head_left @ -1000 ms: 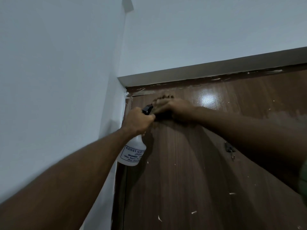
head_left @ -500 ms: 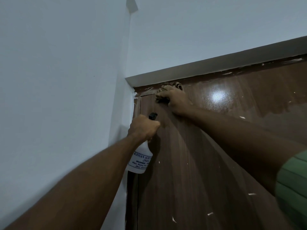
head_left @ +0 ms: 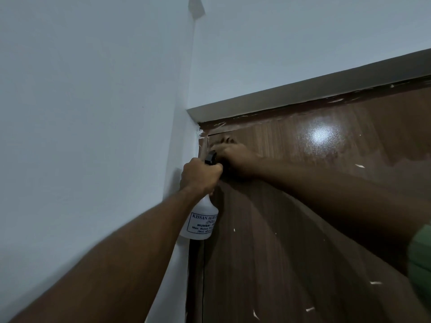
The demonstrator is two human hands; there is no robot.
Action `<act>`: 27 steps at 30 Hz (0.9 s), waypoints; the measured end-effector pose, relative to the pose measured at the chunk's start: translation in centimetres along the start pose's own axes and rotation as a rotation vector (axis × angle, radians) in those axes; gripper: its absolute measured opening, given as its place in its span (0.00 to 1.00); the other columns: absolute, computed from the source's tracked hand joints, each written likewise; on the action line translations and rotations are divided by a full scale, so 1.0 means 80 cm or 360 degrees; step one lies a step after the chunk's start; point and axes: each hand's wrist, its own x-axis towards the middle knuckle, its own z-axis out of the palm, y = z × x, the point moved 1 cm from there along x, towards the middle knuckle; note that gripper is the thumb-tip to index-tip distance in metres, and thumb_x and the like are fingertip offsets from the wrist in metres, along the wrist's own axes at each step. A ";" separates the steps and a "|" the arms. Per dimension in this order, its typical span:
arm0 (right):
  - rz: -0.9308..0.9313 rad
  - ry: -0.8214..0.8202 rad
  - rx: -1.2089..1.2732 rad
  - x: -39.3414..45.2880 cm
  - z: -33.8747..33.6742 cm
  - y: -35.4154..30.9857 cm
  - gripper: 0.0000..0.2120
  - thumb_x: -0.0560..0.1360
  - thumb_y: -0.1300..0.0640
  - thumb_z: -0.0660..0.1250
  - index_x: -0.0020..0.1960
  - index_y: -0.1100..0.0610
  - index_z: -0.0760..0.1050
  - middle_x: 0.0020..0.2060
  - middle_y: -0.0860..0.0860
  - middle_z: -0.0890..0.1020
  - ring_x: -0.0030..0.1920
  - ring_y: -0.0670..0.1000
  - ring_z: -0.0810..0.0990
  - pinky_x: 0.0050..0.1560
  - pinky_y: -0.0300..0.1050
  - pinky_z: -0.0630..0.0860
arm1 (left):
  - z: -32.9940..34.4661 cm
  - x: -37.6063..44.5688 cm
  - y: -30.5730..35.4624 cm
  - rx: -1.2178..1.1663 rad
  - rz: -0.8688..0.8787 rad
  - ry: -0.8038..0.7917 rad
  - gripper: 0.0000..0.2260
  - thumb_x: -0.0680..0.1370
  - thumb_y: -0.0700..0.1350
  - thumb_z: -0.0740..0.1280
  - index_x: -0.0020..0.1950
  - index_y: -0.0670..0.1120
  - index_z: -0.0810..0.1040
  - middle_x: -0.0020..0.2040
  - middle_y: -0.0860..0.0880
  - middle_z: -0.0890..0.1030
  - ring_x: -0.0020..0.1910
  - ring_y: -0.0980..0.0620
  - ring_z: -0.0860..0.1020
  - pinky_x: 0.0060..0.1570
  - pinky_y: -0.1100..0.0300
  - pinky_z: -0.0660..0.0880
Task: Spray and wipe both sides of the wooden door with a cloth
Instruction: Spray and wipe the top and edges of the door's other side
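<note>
Gripped by the neck in the left hand [head_left: 201,175], the white spray bottle [head_left: 202,222] hangs label-out, just beside the hinge-side edge of the wooden door [head_left: 291,241]. Head view: the right hand [head_left: 233,153] presses against the door's upper left corner; a cloth under it cannot be made out, nor its finger closure. White flecks [head_left: 376,282] dot the panel. A white wall [head_left: 93,113] adjoins the frame.

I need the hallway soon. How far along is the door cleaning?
Early, it seems. The wooden door glistens wet across its top right, so that part looks sprayed. The right hand is at the top left corner, its cloth barely visible; the left hand holds the spray bottle. The dull, paint-flecked lower panel and the unseen other side remain.
</note>
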 end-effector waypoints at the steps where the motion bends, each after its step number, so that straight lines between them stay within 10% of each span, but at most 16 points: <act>1: -0.0114 -0.0134 -0.0014 -0.002 -0.002 0.001 0.15 0.78 0.61 0.71 0.65 0.55 0.81 0.70 0.53 0.77 0.71 0.56 0.73 0.70 0.55 0.70 | 0.000 0.000 0.000 0.0000 -0.0006 0.0000 0.11 0.79 0.52 0.70 0.46 0.43 0.81 0.38 0.45 0.83 0.39 0.44 0.83 0.42 0.52 0.81; 6: 0.0172 0.0136 0.0001 0.046 -0.020 0.027 0.30 0.74 0.72 0.66 0.69 0.47 0.80 0.74 0.51 0.73 0.74 0.54 0.69 0.68 0.55 0.71 | -0.001 0.002 0.000 -0.0023 -0.0061 0.0072 0.12 0.79 0.51 0.69 0.42 0.43 0.81 0.35 0.44 0.82 0.35 0.44 0.83 0.39 0.52 0.81; 13: -0.0204 -0.0114 0.0003 0.021 -0.015 0.012 0.21 0.74 0.68 0.70 0.64 0.51 0.83 0.69 0.50 0.78 0.70 0.54 0.74 0.66 0.54 0.71 | -0.006 -0.002 -0.001 -0.0020 -0.0093 0.0104 0.11 0.79 0.51 0.70 0.43 0.44 0.80 0.36 0.47 0.81 0.36 0.48 0.80 0.34 0.58 0.72; 17: 0.0245 0.0250 0.0030 0.039 -0.023 0.028 0.27 0.75 0.71 0.65 0.68 0.49 0.81 0.72 0.51 0.75 0.72 0.55 0.72 0.69 0.51 0.69 | 0.007 -0.029 -0.018 -0.0011 -0.0136 0.0055 0.11 0.79 0.51 0.70 0.40 0.47 0.78 0.37 0.47 0.81 0.39 0.45 0.82 0.39 0.55 0.77; 23: -0.0194 -0.0058 0.0043 -0.038 0.016 -0.032 0.23 0.82 0.61 0.66 0.74 0.46 0.74 0.78 0.51 0.68 0.78 0.54 0.63 0.75 0.55 0.63 | 0.030 -0.093 -0.045 -0.0084 -0.0201 -0.0131 0.11 0.76 0.53 0.70 0.40 0.46 0.81 0.36 0.45 0.83 0.37 0.42 0.84 0.43 0.42 0.85; 27: 0.0138 0.0139 -0.0022 -0.016 -0.032 0.019 0.29 0.76 0.70 0.65 0.70 0.44 0.78 0.74 0.47 0.73 0.74 0.54 0.70 0.68 0.56 0.72 | 0.029 -0.107 -0.039 -0.0063 -0.0192 -0.0191 0.12 0.77 0.52 0.71 0.45 0.43 0.82 0.38 0.44 0.83 0.39 0.42 0.84 0.46 0.44 0.85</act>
